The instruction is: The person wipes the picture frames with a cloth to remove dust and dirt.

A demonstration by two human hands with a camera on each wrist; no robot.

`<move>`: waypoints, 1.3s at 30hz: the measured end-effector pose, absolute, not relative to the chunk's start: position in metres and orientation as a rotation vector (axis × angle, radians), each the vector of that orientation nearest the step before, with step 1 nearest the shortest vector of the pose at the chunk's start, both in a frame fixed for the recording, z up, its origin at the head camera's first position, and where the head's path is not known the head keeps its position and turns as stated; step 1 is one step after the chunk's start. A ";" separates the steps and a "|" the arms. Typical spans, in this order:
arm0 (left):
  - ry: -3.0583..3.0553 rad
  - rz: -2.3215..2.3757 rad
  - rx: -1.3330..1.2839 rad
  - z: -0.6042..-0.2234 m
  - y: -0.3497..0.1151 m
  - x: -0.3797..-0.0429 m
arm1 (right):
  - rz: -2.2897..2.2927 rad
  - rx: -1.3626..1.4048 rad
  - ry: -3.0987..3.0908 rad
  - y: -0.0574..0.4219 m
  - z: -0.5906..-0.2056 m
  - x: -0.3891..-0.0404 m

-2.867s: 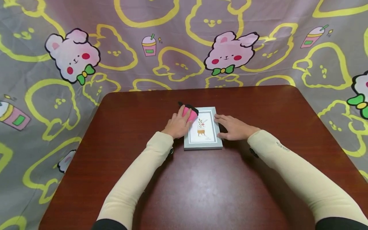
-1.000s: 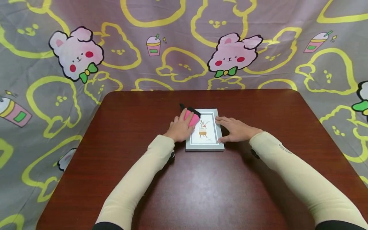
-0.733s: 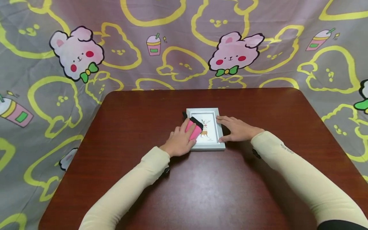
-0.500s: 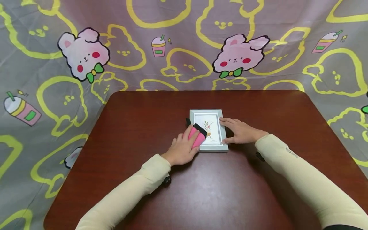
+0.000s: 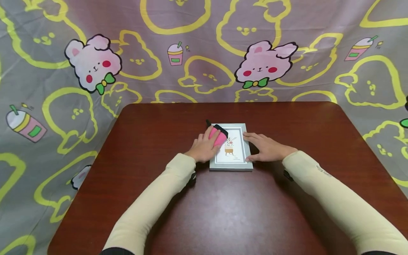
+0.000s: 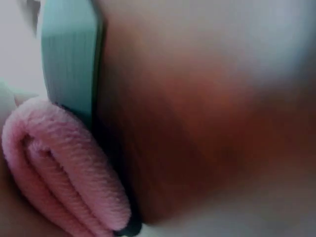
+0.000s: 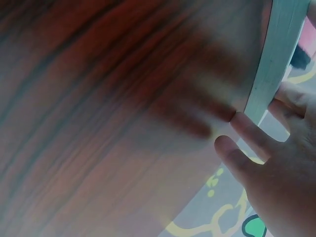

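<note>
A picture frame (image 5: 231, 166) with a silver-grey border and a print of a potted plant lies on the table, its edge (image 6: 69, 59) showing in the left wrist view. My left hand (image 5: 202, 148) grips a folded pink cloth (image 5: 222, 138) with black trim, held over the frame's upper left part. Up close, the cloth (image 6: 86, 160) looks fuzzy and rolled in layers. At the frame's right side my right hand (image 5: 269, 147) rests with thumb and fingertips against the border. In the right wrist view, this hand's fingers (image 7: 259, 140) reach out fairly straight, spread apart.
The dark reddish-brown table (image 5: 159, 131) has rounded far corners. Behind it and along both sides hangs a grey curtain (image 5: 210, 42) with yellow outlines, rabbit heads and drink cups.
The left hand has slid the cloth toward me along the frame's left side, then back up to its upper left. The right hand has stayed at the right edge.
</note>
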State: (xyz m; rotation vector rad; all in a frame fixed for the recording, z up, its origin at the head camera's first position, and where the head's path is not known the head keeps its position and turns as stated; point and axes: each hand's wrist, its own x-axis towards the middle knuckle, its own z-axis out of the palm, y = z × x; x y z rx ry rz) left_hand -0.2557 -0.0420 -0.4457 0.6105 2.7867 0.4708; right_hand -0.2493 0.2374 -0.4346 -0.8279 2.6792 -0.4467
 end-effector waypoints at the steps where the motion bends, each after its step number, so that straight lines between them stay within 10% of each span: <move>1: 2.788 0.476 0.594 -0.446 -0.041 -0.263 | -0.447 -0.830 2.679 0.237 -0.435 -0.249; 10: 2.817 0.469 0.502 -0.446 -0.038 -0.291 | -0.498 -0.822 2.670 0.239 -0.435 -0.247; 39: 2.805 0.238 0.717 -0.434 -0.049 -0.187 | -0.514 -0.801 2.691 0.238 -0.441 -0.248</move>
